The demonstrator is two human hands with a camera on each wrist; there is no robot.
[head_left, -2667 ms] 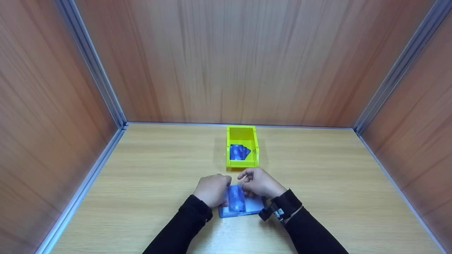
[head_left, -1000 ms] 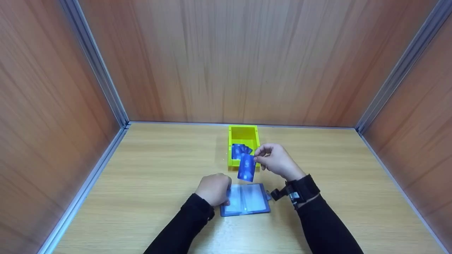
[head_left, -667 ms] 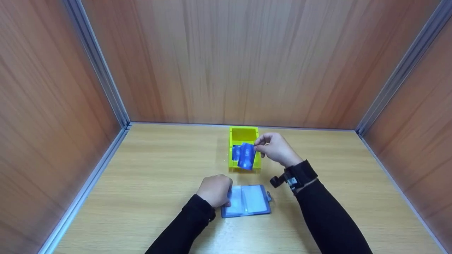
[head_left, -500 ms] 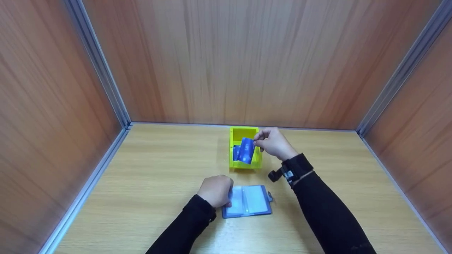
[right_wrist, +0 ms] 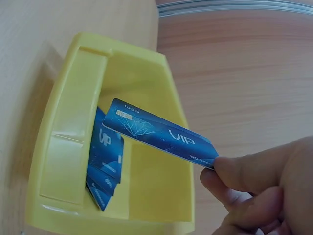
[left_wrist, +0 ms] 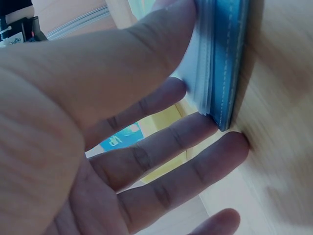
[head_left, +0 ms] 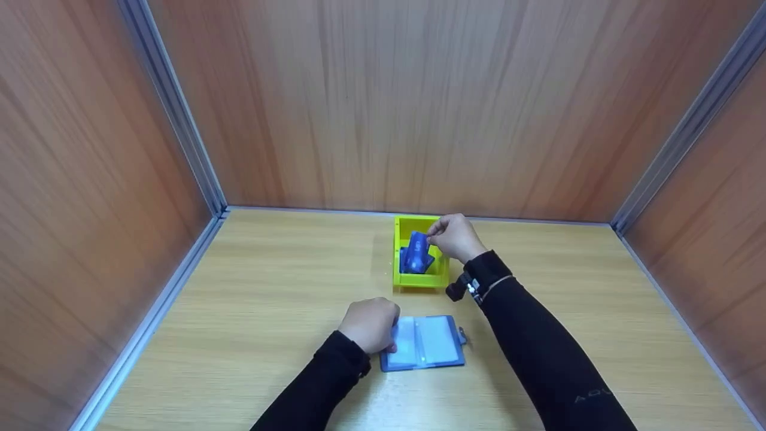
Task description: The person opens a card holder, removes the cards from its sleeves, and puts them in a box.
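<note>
We see the right hand point(head_left: 456, 237) pinching a blue VIP card point(right_wrist: 161, 133) by one end between thumb and fingers, the card slanting out from the fingertips over the open yellow bin point(right_wrist: 142, 78), where more blue cards point(right_wrist: 103, 166) lie below it. Nearer the body, the left hand point(head_left: 370, 324) presses down with thumb and straight fingers on the left edge of an opened blue card holder point(head_left: 429, 349), which lies flat on the table point(head_left: 269, 311) just beside that hand's knuckles.
</note>
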